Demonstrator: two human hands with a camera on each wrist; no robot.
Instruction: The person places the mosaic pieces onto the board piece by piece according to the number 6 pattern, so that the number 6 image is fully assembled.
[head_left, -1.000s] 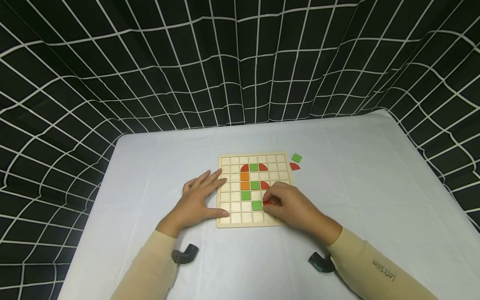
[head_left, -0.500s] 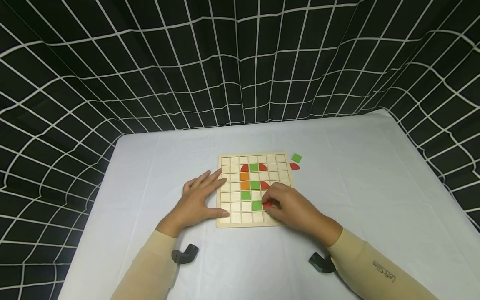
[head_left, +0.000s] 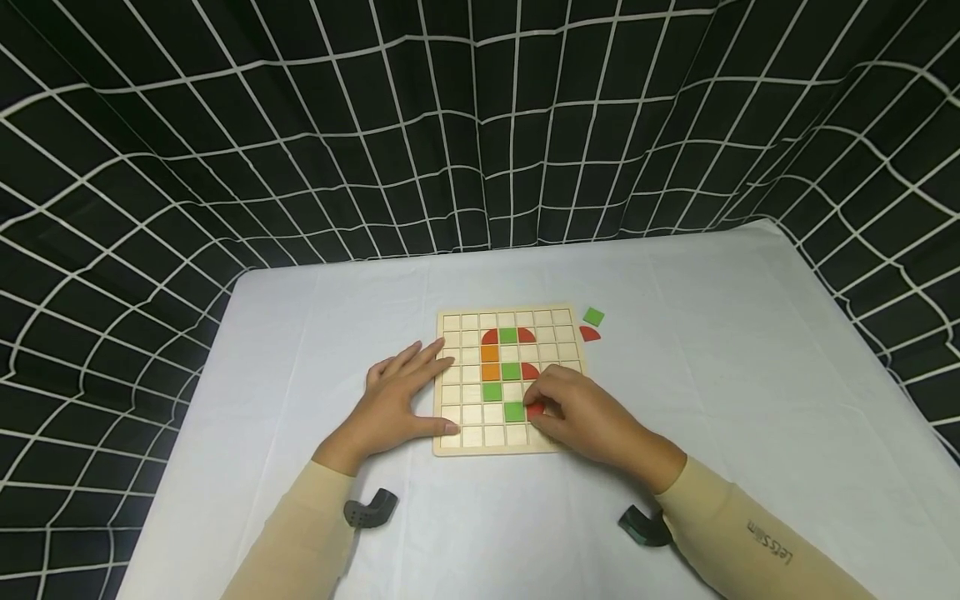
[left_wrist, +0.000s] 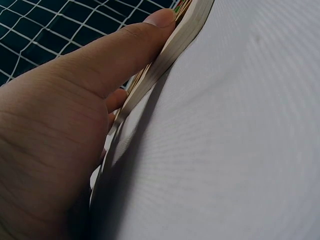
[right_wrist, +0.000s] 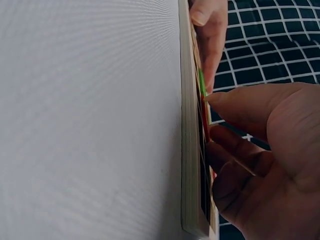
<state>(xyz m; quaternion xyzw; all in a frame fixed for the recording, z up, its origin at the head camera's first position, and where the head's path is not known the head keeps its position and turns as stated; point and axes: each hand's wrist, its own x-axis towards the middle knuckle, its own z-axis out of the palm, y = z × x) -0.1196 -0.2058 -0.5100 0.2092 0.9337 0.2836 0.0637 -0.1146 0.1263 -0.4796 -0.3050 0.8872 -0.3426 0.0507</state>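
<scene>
A wooden grid board (head_left: 473,437) lies on the table with green squares, orange squares and red quarter-circle tiles set in its cells. My left hand (head_left: 392,406) rests spread along the board's left edge, thumb and fingertips touching it; in the left wrist view the thumb (left_wrist: 125,47) lies over the rim. With curled fingers, my right hand (head_left: 581,410) pinches a red quarter-circle tile (head_left: 535,410) in the cell right of the lowest green square (head_left: 514,412). Part of that tile and the board's lower right corner are hidden by the hand.
Off the board's upper right corner lie a loose green square (head_left: 594,317) and a loose red quarter-circle tile (head_left: 590,333). White cloth (head_left: 300,333) covers the table. A black curtain with white grid lines (head_left: 480,125) hangs behind and at both sides.
The red tile in my right hand has turned from nearly edge-on to lying flatter in its cell, with slight finger movement. My left hand and the loose tiles have stayed put.
</scene>
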